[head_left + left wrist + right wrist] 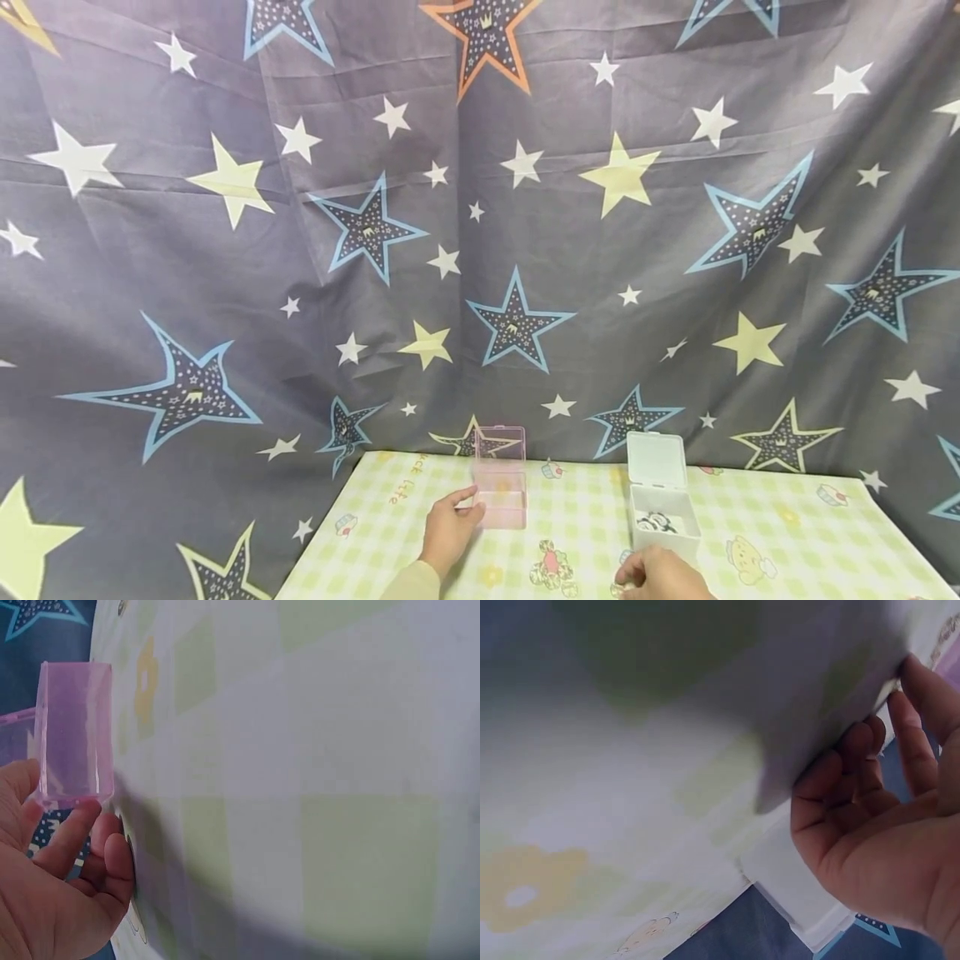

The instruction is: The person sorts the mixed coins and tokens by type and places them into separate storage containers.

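A translucent pink box (502,508) stands on the table with its hinged lid raised at the back. My left hand (450,527) holds its left front corner, thumb and fingertips against the wall in the left wrist view. To the right is a white box (667,546), its lid also up, with several small black-and-white pieces (656,522) inside. Just in front of that box hovers my right hand (660,575), low by the cloth. Its fingers are loosely bent, thumb and index tips a little apart in the right wrist view (877,802); no held thing is plain there.
A light green checked tablecloth (577,508) with printed cakes and flowers covers the table. Behind the boxes hangs a dark grey curtain (585,350) with stars, close to the table's back edge. A gap of cloth separates the two boxes.
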The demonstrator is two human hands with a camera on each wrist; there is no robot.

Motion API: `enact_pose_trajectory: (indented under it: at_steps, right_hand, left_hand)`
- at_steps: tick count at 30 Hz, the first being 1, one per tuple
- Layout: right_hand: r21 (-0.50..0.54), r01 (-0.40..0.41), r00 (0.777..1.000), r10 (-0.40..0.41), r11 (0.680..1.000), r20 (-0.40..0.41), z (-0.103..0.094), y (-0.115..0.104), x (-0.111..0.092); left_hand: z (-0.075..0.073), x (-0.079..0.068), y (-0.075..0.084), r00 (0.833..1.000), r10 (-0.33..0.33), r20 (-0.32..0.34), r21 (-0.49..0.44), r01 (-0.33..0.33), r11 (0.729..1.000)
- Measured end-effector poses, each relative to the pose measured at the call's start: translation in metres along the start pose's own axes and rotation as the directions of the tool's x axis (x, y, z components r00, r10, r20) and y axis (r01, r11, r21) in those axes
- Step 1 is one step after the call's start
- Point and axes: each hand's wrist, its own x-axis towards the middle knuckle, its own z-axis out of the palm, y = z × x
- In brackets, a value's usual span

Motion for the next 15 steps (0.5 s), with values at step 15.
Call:
enact_pose_trajectory:
  at_steps: [15]
  right_hand:
    - [0.078, -0.02, 0.996, 0.013, 0.997, 0.086, -0.002, -0.012, -0.003]
  left_hand:
    - [0.005, -0.004, -0.007, 0.998, -0.063, -0.008, -0.045, 0.062, 0.997]
